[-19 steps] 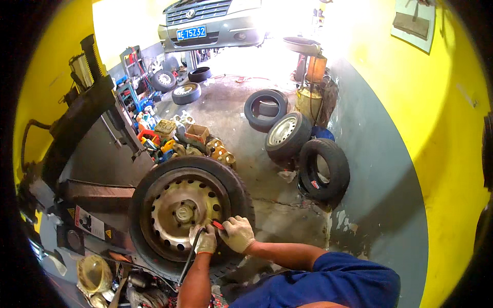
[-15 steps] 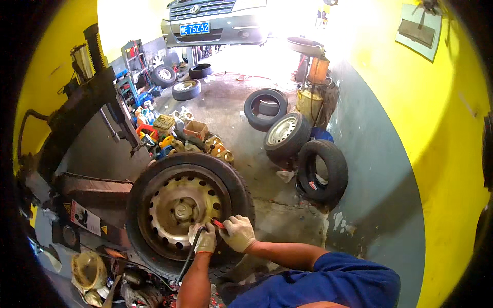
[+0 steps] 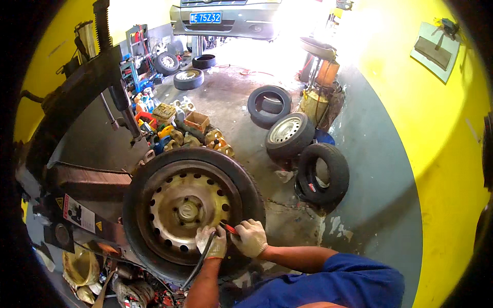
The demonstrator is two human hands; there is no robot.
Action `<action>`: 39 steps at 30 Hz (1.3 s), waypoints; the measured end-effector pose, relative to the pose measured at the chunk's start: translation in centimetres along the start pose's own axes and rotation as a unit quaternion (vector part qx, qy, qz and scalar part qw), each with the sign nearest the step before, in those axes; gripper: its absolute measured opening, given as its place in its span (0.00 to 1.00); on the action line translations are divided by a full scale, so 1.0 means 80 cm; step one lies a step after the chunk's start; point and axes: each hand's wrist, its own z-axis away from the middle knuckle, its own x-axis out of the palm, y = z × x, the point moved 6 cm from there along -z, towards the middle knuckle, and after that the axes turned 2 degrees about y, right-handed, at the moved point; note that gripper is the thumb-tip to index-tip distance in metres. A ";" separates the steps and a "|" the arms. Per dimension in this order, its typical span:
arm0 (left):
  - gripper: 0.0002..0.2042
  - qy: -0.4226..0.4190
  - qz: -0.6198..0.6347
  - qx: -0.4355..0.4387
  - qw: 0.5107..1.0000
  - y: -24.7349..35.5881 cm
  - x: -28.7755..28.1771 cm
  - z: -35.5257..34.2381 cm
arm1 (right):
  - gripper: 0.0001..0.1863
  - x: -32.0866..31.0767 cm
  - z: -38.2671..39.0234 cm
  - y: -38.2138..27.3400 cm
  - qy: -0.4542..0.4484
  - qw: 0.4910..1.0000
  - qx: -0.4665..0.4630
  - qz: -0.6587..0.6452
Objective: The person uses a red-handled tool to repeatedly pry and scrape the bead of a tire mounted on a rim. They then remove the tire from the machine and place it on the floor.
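A wheel with a steel rim (image 3: 169,208) and black tire (image 3: 138,190) lies on a tire-changing machine (image 3: 77,179) in front of me. My left hand (image 3: 213,241), in a white glove, is closed on a black hose (image 3: 200,267) at the lower part of the rim. My right hand (image 3: 249,238), also gloved, grips a small red-handled tool (image 3: 230,228), its tip reaching the rim beside my left hand. Whether the hose end is on the valve is too small to tell.
Tires (image 3: 322,195) and a wheel (image 3: 287,131) lie along the right wall. Jugs and boxes (image 3: 195,123) crowd beside the machine. A bucket (image 3: 79,267) sits at lower left. A raised car (image 3: 223,25) stands behind, near an oil drainer (image 3: 318,77).
The view has shifted, so the machine's arm and car appear higher. Both hands appear slightly farther right, still holding the hose and the red-handled tool at the rim.
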 end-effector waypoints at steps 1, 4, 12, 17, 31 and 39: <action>0.15 -0.002 0.005 0.002 1.000 0.002 -0.002 -0.001 | 0.13 0.002 0.001 0.001 -0.001 1.000 -0.001 0.002; 0.14 0.002 0.019 0.002 1.000 0.008 -0.010 -0.004 | 0.12 0.005 0.001 0.002 -0.006 1.000 0.003 0.004; 0.12 0.017 0.034 0.002 0.999 -0.006 0.004 0.004 | 0.11 0.003 -0.001 0.002 -0.005 1.000 0.002 0.000; 0.12 0.021 0.036 0.012 0.999 -0.003 0.002 0.001 | 0.11 0.002 -0.001 0.001 -0.001 1.000 0.009 0.008; 0.14 0.055 0.028 -0.001 0.998 0.003 -0.009 -0.003 | 0.12 0.005 0.004 0.000 -0.009 1.000 0.010 0.023; 0.15 0.007 0.032 -0.013 0.999 0.007 -0.016 -0.006 | 0.12 0.007 0.006 0.001 -0.009 1.000 0.013 0.015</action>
